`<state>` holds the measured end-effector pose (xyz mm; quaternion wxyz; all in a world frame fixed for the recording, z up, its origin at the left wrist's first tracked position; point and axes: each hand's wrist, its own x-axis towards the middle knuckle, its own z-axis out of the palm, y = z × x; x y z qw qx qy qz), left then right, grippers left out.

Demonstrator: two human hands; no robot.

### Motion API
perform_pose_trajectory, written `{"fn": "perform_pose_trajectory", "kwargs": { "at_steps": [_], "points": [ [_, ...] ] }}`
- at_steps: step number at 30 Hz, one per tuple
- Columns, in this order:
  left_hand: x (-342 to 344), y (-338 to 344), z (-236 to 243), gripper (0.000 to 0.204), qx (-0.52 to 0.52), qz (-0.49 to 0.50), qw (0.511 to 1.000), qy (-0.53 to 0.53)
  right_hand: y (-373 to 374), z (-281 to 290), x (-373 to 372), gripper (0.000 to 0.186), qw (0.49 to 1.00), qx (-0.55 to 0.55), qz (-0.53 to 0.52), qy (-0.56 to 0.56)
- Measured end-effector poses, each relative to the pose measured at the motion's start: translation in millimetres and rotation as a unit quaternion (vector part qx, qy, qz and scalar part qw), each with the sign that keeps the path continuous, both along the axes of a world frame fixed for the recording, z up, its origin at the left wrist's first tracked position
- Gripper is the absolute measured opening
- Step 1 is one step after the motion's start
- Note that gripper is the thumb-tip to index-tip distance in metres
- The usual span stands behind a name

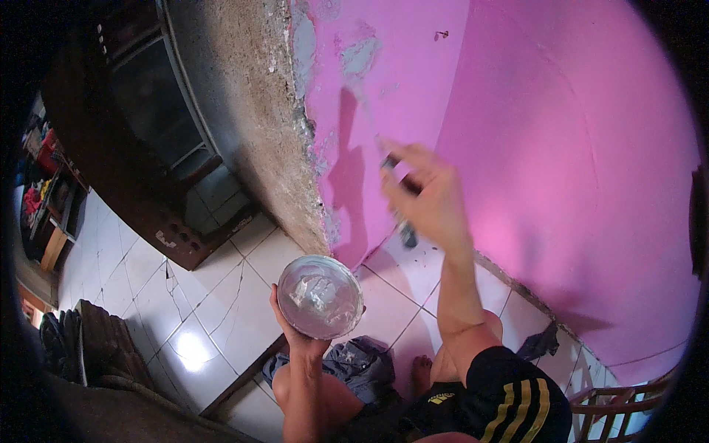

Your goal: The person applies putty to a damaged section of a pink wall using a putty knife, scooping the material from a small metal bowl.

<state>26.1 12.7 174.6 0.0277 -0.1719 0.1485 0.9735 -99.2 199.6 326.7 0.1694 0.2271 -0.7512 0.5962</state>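
My right hand (pixel 434 198) is raised in front of the pink wall (pixel 413 81), its fingers closed round the dark handle of a putty knife (pixel 399 171). Motion smears its thin blade, which points up toward a grey filler patch (pixel 360 57); whether it touches the wall I cannot tell. Lower down, my left hand (pixel 297 334) grips a round metal bowl (pixel 346 314) from below and the side. Pale grey-white paste (pixel 317 291) lies inside the bowl and smears its walls.
A rough bare plaster edge (pixel 277 111) borders the pink wall. Left of it stands a dark wooden frame with glass (pixel 159 103). White floor tiles (pixel 221 325) show cracks. Crumpled grey cloth (pixel 358 365) lies between my legs, a wooden rack (pixel 620 402) at lower right.
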Motion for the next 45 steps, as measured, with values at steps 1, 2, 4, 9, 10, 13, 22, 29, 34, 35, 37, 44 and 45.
{"fn": "perform_pose_trajectory", "kwargs": {
  "at_steps": [1,2,4,9,10,13,22,29,34,35,37,44,45],
  "points": [
    [0.4,0.3,1.2,0.076,-0.002,0.001,1.0,-0.001,8.3,9.0,-9.7,0.039,0.999,-0.02,-0.017,-0.022],
    [-0.2,2.4,2.5,0.076,-0.002,-0.002,1.0,-0.001,18.8,19.5,-21.6,0.037,0.998,-0.039,-0.037,-0.042],
    [0.8,2.4,3.6,0.075,-0.006,0.001,1.0,-0.004,38.3,33.8,-55.2,0.035,0.997,0.026,-0.05,-0.047],
    [-1.4,-3.8,-9.7,0.079,-0.001,0.009,1.0,0.009,29.4,55.1,-67.7,0.039,0.998,0.038,-0.036,0.017],
    [-1.5,-4.5,-11.0,0.081,0.006,0.004,1.0,0.019,25.5,56.6,-66.9,0.04,0.998,0.046,-0.033,0.02],
    [-2.0,-1.6,-6.3,0.081,0.009,-0.002,1.0,0.007,14.4,51.2,-62.7,0.043,0.993,0.073,-0.052,0.08],
    [1.8,-4.1,-2.4,0.082,0.005,-0.002,1.0,0.001,-19.2,20.9,-21.6,0.041,0.978,0.142,-0.043,0.147],
    [-3.2,-1.5,-10.7,0.081,-0.002,0.008,1.0,-0.001,7.1,42.2,-22.7,0.041,0.991,0.077,-0.032,0.103],
    [-2.5,-3.1,-11.8,0.082,0.001,0.006,1.0,0.006,3.9,53.6,-42.5,0.037,0.991,0.085,-0.028,0.104],
    [-2.3,-3.2,-11.6,0.082,0.003,0.005,1.0,0.007,1.7,52.1,-43.6,0.038,0.99,0.084,-0.018,0.115],
    [-1.9,-2.4,-9.9,0.082,0.009,0.002,1.0,0.008,1.4,50.4,-36.0,0.038,0.98,0.138,-0.032,0.139],
    [0.1,0.1,-3.0,0.083,0.012,0.001,1.0,0.002,8.3,50.9,-8.6,0.036,0.977,0.172,-0.025,0.121],
    [-0.6,-0.1,-3.0,0.083,0.013,0.001,1.0,0.001,7.4,54.7,-12.2,0.037,0.977,0.161,-0.035,0.133]
  ]
}}
